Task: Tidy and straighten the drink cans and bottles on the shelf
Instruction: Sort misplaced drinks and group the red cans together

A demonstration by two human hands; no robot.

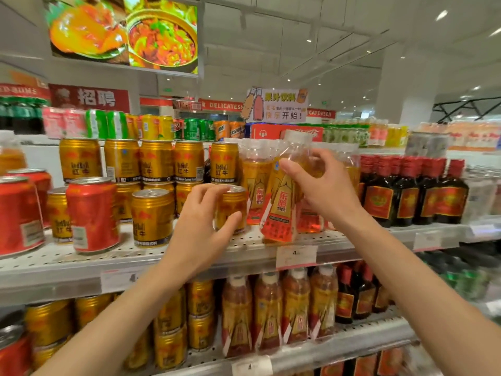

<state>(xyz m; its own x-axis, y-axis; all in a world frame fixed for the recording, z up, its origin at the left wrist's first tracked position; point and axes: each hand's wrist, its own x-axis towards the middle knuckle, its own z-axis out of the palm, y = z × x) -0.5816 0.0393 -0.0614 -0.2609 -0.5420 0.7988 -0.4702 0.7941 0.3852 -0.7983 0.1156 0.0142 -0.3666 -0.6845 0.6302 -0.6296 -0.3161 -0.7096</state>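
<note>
Head view: the left hand [202,213] curls around 1 ribbed gold metal can [232,210] on the perforated white shelf [189,256], while the right hand [322,185] grips 1 tilted clear plastic bottle [284,196] just beside it.

Shiny gold metal cans [152,217] sit on the smooth holey metal shelf [189,256]; the bottle [282,202] is clear glossy plastic.

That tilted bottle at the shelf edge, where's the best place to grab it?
Probably the upper body, just below the cap, from the front. The bottle leans left with its base at the shelf edge; neighbours crowd its sides. The right hand already grips there.
</note>
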